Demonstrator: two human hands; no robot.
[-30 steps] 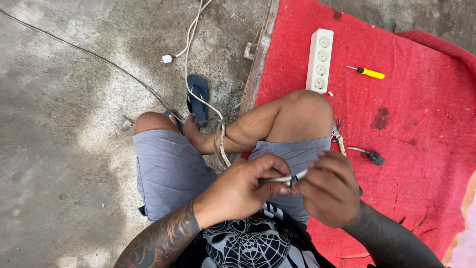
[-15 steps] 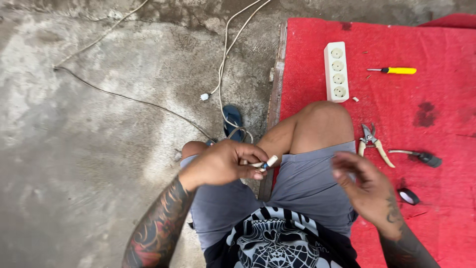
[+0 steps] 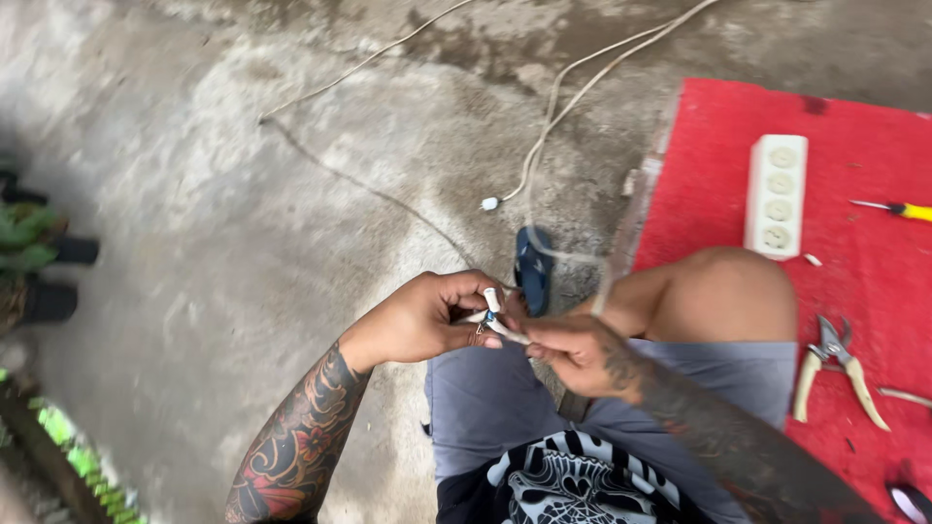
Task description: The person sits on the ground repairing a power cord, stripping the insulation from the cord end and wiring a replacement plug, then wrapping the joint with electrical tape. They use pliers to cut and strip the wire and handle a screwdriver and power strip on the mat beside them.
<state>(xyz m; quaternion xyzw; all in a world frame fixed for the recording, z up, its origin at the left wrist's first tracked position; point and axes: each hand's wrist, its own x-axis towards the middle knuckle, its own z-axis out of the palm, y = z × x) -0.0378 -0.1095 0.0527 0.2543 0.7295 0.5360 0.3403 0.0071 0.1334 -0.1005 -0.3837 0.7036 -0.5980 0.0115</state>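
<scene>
The white cable end (image 3: pixel 493 315) sits pinched between both hands over the person's lap, just in front of the raised knee, with a short stub standing upright and what looks like a bared blue core showing at the split. The left hand (image 3: pixel 427 318) has its fingers curled tight round the cable, thumb pressed on top. The right hand (image 3: pixel 573 351) grips the other strand between thumb and forefinger, the rest of the fingers folded in. This looks like the stage of parting or dressing the cable's inner cores by hand. Any further working of the cores would want a steady pinch near the split so the sheath does not tear further.

On the red mat's left part lies a white four-socket power strip (image 3: pixel 776 196); a yellow-handled screwdriver (image 3: pixel 898 209) lies near the mat's right edge, and cream-handled cutting pliers (image 3: pixel 833 367) rest beside the thigh. A blue sandal (image 3: pixel 533 271) sits on the concrete floor (image 3: pixel 223 233).
</scene>
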